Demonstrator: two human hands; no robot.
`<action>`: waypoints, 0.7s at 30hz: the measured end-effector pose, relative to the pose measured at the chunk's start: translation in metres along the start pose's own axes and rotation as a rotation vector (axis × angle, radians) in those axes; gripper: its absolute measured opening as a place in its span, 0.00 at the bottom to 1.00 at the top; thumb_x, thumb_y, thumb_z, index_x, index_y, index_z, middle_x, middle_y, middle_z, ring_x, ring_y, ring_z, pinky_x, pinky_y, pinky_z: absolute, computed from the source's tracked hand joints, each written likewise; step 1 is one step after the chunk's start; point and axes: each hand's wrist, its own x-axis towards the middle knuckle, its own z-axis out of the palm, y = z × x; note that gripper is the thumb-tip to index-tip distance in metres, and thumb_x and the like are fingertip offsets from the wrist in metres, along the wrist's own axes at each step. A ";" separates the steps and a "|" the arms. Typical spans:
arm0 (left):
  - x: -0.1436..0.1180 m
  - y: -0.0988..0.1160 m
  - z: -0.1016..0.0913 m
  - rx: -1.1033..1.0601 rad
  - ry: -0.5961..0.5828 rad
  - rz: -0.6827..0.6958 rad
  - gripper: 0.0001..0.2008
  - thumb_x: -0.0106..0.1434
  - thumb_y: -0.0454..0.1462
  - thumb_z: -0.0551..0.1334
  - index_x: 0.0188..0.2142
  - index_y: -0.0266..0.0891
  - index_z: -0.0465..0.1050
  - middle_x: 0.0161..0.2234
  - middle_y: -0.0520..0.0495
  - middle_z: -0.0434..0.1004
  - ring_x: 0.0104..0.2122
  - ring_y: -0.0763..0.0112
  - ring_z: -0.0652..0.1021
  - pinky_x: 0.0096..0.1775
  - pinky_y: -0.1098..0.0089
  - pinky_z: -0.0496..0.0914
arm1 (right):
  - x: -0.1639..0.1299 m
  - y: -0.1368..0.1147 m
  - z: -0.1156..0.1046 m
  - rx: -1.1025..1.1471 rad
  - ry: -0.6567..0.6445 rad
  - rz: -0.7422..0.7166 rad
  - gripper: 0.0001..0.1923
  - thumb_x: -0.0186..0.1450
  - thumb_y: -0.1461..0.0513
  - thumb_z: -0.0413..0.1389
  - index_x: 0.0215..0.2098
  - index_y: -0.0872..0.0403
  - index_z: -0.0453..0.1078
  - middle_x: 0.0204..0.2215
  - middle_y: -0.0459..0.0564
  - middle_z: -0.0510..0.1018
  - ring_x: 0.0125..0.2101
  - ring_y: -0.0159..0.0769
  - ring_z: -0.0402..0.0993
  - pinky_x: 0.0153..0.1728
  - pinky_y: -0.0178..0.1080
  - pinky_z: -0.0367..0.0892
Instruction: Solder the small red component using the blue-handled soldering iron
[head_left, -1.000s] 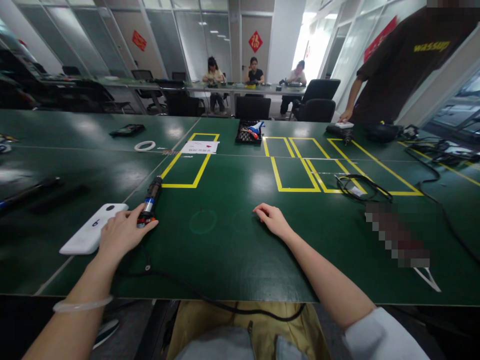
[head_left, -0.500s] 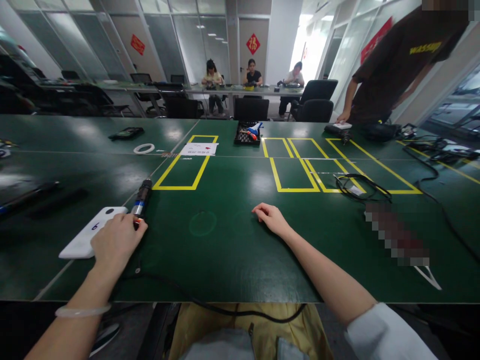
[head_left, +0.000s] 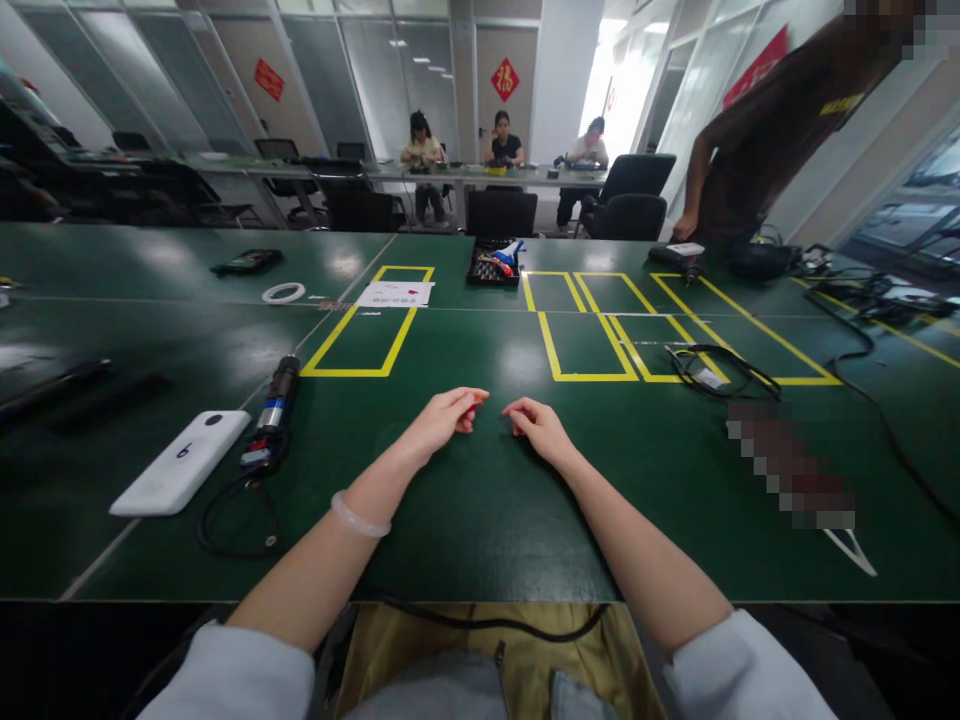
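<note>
My left hand [head_left: 444,420], with a pale bangle [head_left: 360,517] at its wrist, is closed on a small red-and-orange piece [head_left: 474,405] mostly covered by the fingers. Just across a narrow gap is my right hand [head_left: 541,430]. Its fingers are curled together, and whether anything is in them is hidden. Off to the left lies a black cylindrical tool [head_left: 277,405] with a blue and silver band and a coiled cable. Beside it rests a white slab [head_left: 182,465] marked with a handwritten digit.
Yellow tape outlines [head_left: 592,378] mark the green table [head_left: 450,540]. Farther back are a black tray [head_left: 491,262], a paper sheet [head_left: 394,294] and a tape ring [head_left: 283,293]. A coiled black cable [head_left: 724,370] lies at right. A person [head_left: 765,150] leans over the far right corner.
My left hand has moved from beside the black tool to the middle, near my right hand, carrying the small red-and-orange piece. My right hand has hardly moved.
</note>
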 end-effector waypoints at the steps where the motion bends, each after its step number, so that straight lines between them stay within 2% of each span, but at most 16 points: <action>1: 0.006 -0.002 0.010 -0.051 -0.033 -0.035 0.21 0.62 0.44 0.56 0.50 0.36 0.71 0.27 0.51 0.67 0.25 0.77 0.69 0.30 0.72 0.68 | -0.002 -0.001 -0.002 0.054 -0.023 -0.023 0.13 0.63 0.56 0.52 0.40 0.55 0.71 0.19 0.42 0.69 0.23 0.31 0.67 0.28 0.34 0.63; 3: 0.013 -0.009 0.024 -0.083 -0.065 -0.080 0.22 0.62 0.40 0.55 0.56 0.37 0.66 0.26 0.53 0.64 0.23 0.79 0.67 0.28 0.74 0.66 | -0.005 -0.002 -0.006 0.151 -0.075 -0.064 0.15 0.62 0.55 0.54 0.44 0.55 0.69 0.21 0.41 0.69 0.23 0.30 0.67 0.29 0.34 0.63; 6: 0.016 -0.020 0.034 -0.057 -0.103 -0.051 0.24 0.64 0.38 0.54 0.59 0.37 0.61 0.24 0.55 0.63 0.22 0.79 0.66 0.26 0.75 0.64 | -0.007 -0.005 -0.006 0.190 -0.146 -0.090 0.19 0.60 0.55 0.57 0.47 0.55 0.67 0.24 0.42 0.71 0.24 0.29 0.67 0.30 0.34 0.63; 9: 0.015 -0.029 0.037 -0.064 -0.136 0.016 0.25 0.65 0.38 0.54 0.61 0.37 0.57 0.24 0.55 0.64 0.22 0.79 0.67 0.25 0.76 0.62 | -0.008 -0.005 -0.002 0.176 -0.183 -0.095 0.16 0.60 0.56 0.58 0.44 0.55 0.68 0.26 0.43 0.73 0.24 0.28 0.66 0.29 0.33 0.62; 11: 0.015 -0.034 0.037 -0.075 -0.124 0.036 0.25 0.65 0.40 0.53 0.61 0.38 0.55 0.24 0.55 0.65 0.22 0.79 0.68 0.25 0.76 0.62 | -0.009 -0.003 0.001 0.188 -0.163 -0.103 0.14 0.61 0.56 0.58 0.42 0.56 0.68 0.27 0.44 0.73 0.25 0.28 0.66 0.29 0.33 0.62; 13: 0.016 -0.037 0.035 -0.084 -0.088 0.038 0.22 0.66 0.41 0.52 0.58 0.37 0.59 0.25 0.54 0.67 0.22 0.79 0.69 0.24 0.77 0.62 | -0.008 -0.001 0.002 0.193 -0.123 -0.105 0.14 0.60 0.56 0.58 0.41 0.55 0.68 0.27 0.44 0.73 0.26 0.29 0.66 0.30 0.33 0.62; 17: 0.016 -0.039 0.032 -0.032 -0.035 0.016 0.14 0.63 0.44 0.55 0.41 0.37 0.67 0.26 0.51 0.71 0.20 0.78 0.70 0.19 0.77 0.58 | -0.007 0.001 0.001 0.162 -0.082 -0.107 0.14 0.59 0.56 0.59 0.40 0.54 0.67 0.27 0.43 0.71 0.25 0.28 0.65 0.29 0.33 0.62; 21: 0.015 -0.039 0.029 0.070 -0.029 0.044 0.15 0.62 0.48 0.56 0.34 0.37 0.69 0.28 0.49 0.74 0.18 0.80 0.67 0.18 0.76 0.56 | -0.008 0.000 0.001 0.138 -0.082 -0.119 0.13 0.60 0.56 0.58 0.40 0.54 0.68 0.25 0.42 0.70 0.24 0.28 0.64 0.28 0.33 0.61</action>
